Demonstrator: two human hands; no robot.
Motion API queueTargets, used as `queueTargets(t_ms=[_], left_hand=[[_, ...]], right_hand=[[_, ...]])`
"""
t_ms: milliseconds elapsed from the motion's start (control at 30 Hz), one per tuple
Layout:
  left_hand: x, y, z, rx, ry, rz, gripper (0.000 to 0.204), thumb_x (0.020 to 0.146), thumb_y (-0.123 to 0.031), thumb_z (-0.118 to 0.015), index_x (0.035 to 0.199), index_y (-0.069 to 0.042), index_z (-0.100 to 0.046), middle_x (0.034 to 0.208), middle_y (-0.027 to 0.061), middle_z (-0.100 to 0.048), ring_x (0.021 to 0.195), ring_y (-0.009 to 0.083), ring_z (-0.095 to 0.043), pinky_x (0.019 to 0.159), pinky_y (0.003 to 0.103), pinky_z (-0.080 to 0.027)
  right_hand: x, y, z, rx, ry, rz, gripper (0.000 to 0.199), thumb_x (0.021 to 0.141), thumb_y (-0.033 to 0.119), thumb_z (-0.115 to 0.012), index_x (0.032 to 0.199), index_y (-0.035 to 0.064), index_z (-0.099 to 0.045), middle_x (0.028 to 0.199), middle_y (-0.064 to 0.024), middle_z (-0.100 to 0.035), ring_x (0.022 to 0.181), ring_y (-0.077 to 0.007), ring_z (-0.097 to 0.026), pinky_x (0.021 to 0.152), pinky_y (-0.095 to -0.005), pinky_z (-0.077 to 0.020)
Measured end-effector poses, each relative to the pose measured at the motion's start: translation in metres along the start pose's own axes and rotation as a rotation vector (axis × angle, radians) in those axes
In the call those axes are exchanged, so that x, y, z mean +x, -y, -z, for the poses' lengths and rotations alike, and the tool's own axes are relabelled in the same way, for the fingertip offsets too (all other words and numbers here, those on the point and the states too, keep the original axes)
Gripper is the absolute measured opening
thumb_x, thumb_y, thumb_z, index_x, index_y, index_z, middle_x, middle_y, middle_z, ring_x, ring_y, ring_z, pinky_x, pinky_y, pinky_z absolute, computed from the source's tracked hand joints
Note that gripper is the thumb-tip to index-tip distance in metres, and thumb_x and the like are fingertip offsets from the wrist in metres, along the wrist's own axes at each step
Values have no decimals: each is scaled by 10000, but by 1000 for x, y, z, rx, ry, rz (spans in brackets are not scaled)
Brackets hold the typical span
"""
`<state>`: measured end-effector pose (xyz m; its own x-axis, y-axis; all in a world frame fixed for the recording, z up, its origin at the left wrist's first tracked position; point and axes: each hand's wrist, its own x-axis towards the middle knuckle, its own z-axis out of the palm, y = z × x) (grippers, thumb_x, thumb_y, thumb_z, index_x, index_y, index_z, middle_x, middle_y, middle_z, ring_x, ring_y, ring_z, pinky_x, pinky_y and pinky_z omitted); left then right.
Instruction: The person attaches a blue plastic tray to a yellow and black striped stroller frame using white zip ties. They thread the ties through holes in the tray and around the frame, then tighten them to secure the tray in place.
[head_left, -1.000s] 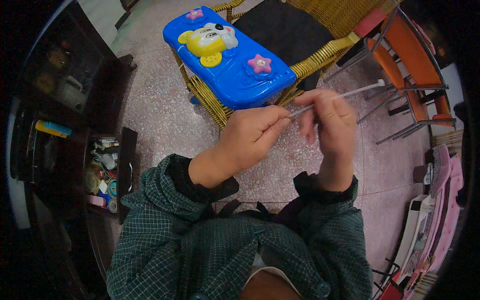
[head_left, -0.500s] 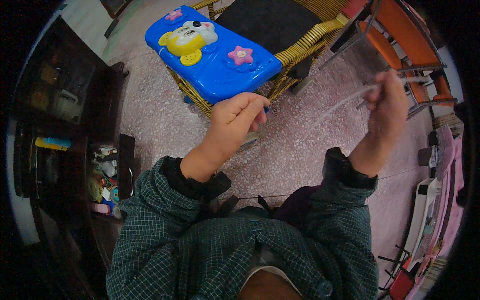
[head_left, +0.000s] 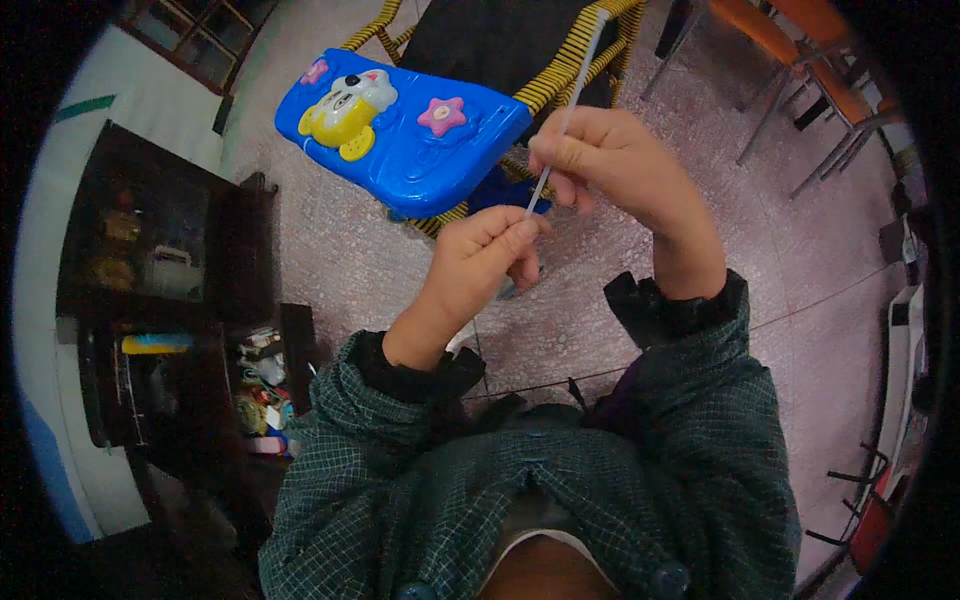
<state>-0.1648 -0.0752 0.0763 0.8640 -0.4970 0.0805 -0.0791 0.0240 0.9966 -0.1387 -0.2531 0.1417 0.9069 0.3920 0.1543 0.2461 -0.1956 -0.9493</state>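
Here at twelve o'clock, just above the centre, the left hand (head_left: 478, 250) is pinching the lower end of a slim white cable tie (head_left: 585, 67) between thumb and forefinger, and out towards half past one the right hand (head_left: 622, 165) is gripping the same strip partway up, thumb pressing against the fingers. The cable tie is slanting between twelve and one, its small thicker end pointing away from the body, in front of the armrest (head_left: 550, 87) of a wicker armchair. It's looking like a featherweight: smooth plastic, probably springy and fairly stiff along its length, willing to bow but hardly breaking, and likely slippery under dry fingertips. The thicker end should be offering the surest hold; on the thin tail, a firm pinch close to the tip would be giving the best control. Over at eleven o'clock, a glossy blue plastic panel (head_left: 402, 132) is sitting at the front of the armchair, showing off a yellow cartoon animal head (head_left: 335, 120) and pink stars, while at eight o'clock an open drawer (head_left: 262, 385) is displaying its jumble.
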Motion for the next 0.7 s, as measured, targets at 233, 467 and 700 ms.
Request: queueTargets(t_ms=[233, 467, 700], left_hand=[[6, -11, 14, 1028, -446, -762, 260, 664, -86, -661, 907, -26, -592, 897, 120, -591, 842, 303, -546, 741, 381, -419], [22, -3, 21, 1489, -578, -521, 620, 594, -85, -705, 1165, -68, -466, 1190, 150, -444, 1063, 343, -434, 885, 424, -352], [27, 4, 31, 1574, -618, -651, 553, 560, 22, -648, 1093, -81, -543, 1130, 156, -513, 954, 325, -528, 795, 380, -434]], right_hand=[[-9, 0, 41, -45, -342, 105, 244, 876, 262, -497, 811, 40, -573, 568, -12, -533, 447, -66, -475, 428, -178, -368], [-8, -18, 57, -37, -525, 257, 246, 869, 278, -515, 811, 46, -570, 564, 3, -525, 468, -54, -475, 439, -170, -360], [-9, -12, 62, -58, -564, 235, 231, 863, 260, -527, 824, 40, -583, 608, -1, -547, 499, -54, -490, 470, -168, -375]])
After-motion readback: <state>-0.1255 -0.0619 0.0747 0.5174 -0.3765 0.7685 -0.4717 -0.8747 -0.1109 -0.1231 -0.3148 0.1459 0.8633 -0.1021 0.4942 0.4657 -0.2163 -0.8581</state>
